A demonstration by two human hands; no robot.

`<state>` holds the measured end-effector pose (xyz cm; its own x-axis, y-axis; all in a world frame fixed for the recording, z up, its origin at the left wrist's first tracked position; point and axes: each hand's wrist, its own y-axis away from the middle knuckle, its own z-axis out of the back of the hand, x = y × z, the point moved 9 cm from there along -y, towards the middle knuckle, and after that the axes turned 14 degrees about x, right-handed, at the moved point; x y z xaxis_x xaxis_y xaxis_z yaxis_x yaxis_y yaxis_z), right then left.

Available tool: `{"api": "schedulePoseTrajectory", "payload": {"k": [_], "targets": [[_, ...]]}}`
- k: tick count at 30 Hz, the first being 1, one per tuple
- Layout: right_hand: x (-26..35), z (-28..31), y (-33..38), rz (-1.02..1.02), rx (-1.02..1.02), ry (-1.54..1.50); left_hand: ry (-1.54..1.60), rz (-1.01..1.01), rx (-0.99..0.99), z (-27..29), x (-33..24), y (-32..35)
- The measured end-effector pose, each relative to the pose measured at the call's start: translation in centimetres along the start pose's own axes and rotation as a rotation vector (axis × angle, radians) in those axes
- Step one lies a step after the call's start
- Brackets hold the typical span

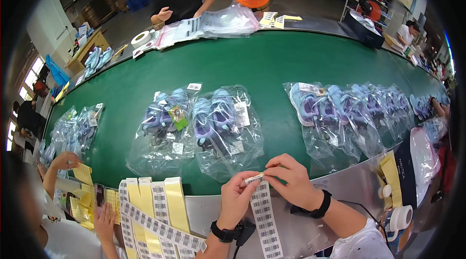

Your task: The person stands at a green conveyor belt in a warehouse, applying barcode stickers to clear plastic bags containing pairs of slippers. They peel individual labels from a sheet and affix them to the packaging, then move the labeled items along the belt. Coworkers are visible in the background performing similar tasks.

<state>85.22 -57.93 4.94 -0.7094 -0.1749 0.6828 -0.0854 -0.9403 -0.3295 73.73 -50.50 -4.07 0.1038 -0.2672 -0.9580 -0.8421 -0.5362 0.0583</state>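
Observation:
A long white strip of barcode labels (pixel 266 222) hangs down in front of me over the metal edge of the table. My left hand (pixel 236 198) pinches the strip near its top end between thumb and fingers. My right hand (pixel 292 181) is closed in a pinch at the same end, where a bit of yellowish backing shows between the fingertips. Just beyond my hands, a pair of blue and purple shoes in a clear plastic bag (pixel 223 128) lies on the green belt (pixel 272 64). Another bagged pair (pixel 167 118) with a green tag rests to its left.
More label strips (pixel 160 205) on yellow backing lie left of my left hand. A co-worker's hands (pixel 104 220) are beside them. Several bagged shoes (pixel 349 108) stand at the right, more (pixel 75 128) at the far left. Across the belt, a person stands behind stacked plastic bags (pixel 228 21).

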Motion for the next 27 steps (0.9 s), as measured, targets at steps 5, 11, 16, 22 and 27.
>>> {"api": "schedulePoseTrajectory", "payload": {"k": [5, 11, 16, 22, 27], "targets": [[-0.5, 0.5, 0.8, 0.028, 0.027, 0.039, -0.020, 0.022, 0.013, -1.0, 0.9, -0.5], [-2.4, 1.2, 2.1, -0.076, 0.050, -0.109, -0.032, 0.050, 0.081, -3.3, 1.2, -0.9], [-3.3, 1.1, 3.4, -0.097, 0.051, -0.128, -0.058, 0.091, 0.088, -4.2, 1.7, -1.1], [-3.2, 1.8, 4.2, -0.028, -0.012, -0.064, 0.019, 0.115, 0.119, -5.0, 2.5, -1.5], [-1.2, 2.4, 3.6, 0.102, 0.009, 0.128, 0.119, 0.153, 0.177, -5.5, 3.3, -2.0]]}}
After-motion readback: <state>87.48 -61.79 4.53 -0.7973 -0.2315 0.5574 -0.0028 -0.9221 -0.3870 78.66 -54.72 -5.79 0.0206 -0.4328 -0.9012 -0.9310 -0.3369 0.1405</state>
